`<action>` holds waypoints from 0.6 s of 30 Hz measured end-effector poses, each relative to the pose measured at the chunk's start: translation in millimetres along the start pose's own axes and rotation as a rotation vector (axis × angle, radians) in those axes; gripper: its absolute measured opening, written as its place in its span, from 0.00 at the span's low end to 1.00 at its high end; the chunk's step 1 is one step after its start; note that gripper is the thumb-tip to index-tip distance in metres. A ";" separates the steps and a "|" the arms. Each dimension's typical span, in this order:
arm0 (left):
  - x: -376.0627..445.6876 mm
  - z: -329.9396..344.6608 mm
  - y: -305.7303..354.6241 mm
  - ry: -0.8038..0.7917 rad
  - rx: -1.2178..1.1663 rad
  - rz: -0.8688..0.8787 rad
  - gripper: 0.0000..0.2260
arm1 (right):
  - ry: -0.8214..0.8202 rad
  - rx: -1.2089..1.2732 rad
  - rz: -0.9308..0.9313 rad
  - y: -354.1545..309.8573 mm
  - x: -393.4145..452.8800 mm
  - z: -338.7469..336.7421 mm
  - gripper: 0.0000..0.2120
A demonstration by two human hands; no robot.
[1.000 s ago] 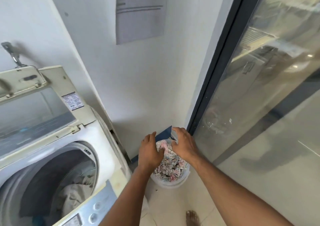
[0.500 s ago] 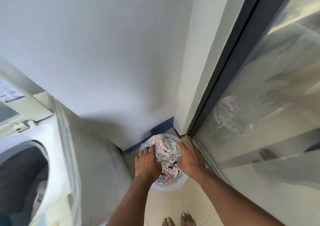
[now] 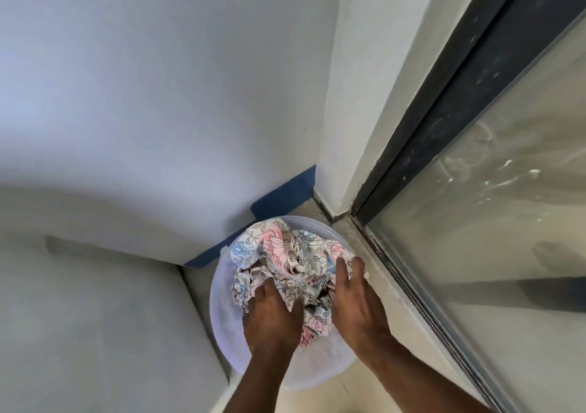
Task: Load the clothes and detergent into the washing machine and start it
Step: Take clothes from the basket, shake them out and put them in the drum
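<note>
- White wall fills most of the view, with a strip of blue tape [image 3: 285, 195] at its foot and a glass door [image 3: 475, 238] with a dark frame at 3 o'clock.
- Compared with a second ago, my head has dropped: the washing machine has left the picture, only its pale side [image 3: 95, 317] remains at 8 o'clock.
- At 6 o'clock, in the corner, stands the white bucket [image 3: 222, 311] with the floral clothes [image 3: 285, 254] piled inside.
- Both hands have gone deeper into the pile.
- My left hand [image 3: 272, 317] lies on the cloth; its fingertips disappear in the folds, so I cannot tell if they grip.
- My right hand [image 3: 358, 298] rests with nearly straight fingers at the 3 o'clock side of the cloth.
- I judge that I am gathering the bundle to lift it; nothing of it is loaded yet.
</note>
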State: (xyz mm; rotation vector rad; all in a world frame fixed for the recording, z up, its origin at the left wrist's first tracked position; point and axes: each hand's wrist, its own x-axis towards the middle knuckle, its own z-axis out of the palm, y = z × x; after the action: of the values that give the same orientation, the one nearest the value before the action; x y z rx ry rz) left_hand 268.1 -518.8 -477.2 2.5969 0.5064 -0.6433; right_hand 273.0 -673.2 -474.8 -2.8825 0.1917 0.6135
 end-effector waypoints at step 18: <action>-43.8 -71.7 31.0 0.214 -0.377 -0.322 0.08 | 0.324 0.368 -0.104 16.1 -35.1 -62.3 0.09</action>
State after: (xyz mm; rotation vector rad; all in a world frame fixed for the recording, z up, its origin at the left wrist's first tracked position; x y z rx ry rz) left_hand 270.9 -521.9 -387.7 2.2516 1.0224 -0.3240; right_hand 262.8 -698.9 -406.9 -2.5912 0.1760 0.0755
